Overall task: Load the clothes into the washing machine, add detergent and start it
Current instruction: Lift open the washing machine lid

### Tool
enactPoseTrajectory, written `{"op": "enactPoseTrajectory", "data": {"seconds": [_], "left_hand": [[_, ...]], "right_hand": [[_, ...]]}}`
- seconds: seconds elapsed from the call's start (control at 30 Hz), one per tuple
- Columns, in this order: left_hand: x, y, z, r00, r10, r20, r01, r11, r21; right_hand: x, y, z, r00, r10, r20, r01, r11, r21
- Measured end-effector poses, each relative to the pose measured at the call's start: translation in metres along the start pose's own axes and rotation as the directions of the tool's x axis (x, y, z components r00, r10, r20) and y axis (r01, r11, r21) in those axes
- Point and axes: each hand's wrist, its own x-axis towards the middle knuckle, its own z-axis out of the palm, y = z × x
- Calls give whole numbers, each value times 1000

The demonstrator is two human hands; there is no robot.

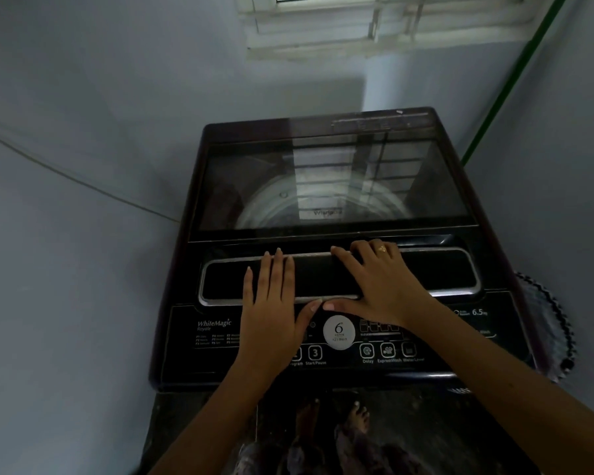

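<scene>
A dark top-loading washing machine [172,330] stands in a corner, its glass lid [261,186] down and the steel drum dimly visible through it. My left hand [271,303] lies flat on the lid's front handle bar [220,279], fingers spread, thumb at the bar's lower edge. My right hand [381,279], with a ring, rests beside it, fingers curled over the bar's top edge and thumb below. The control panel [426,365] with its Start/Pause button [315,353] sits under my wrists. No clothes or detergent are in view.
Pale blue walls close in on the left and behind the machine. A louvred window [374,25] is above. A green pipe [508,87] runs down the right wall, and a patterned fabric item [549,320] sits at the machine's right. My bare feet [333,419] stand in front.
</scene>
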Motion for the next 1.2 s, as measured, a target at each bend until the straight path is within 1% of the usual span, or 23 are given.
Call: {"op": "enactPoseTrajectory", "data": {"seconds": [0.13,0.3,0.5,0.7,0.83,0.93,1.1,1.17,1.2], "left_hand": [[-5,5,1,999,-34,-8,34,999,7],[-9,4,2,1000,-6,-24,6,1000,22],[-15,5,2,1000,17,-26,-16,999,32],[-4,4,-6,995,6,-103,1,997,73],[7,-2,-14,976,119,-180,-94,986,141],[11,-4,-19,961,156,-227,-107,971,213],[20,-8,-32,934,176,-310,-92,960,266],[24,-9,-36,921,187,-341,-94,959,269],[26,-8,-38,918,181,-352,-88,960,266]], "right_hand": [[9,6,-8,997,-52,65,53,998,-29],[14,11,-10,990,-106,98,105,994,13],[14,11,-16,981,-123,147,117,992,54],[18,13,-35,983,-123,140,108,988,109],[18,12,-46,984,-106,140,92,991,100],[18,10,-55,984,-91,153,85,995,45],[10,5,-69,998,-45,50,49,996,-69],[3,1,-69,999,-25,-34,22,996,-88],[-2,-2,-66,995,-13,-98,4,995,-96]]}}
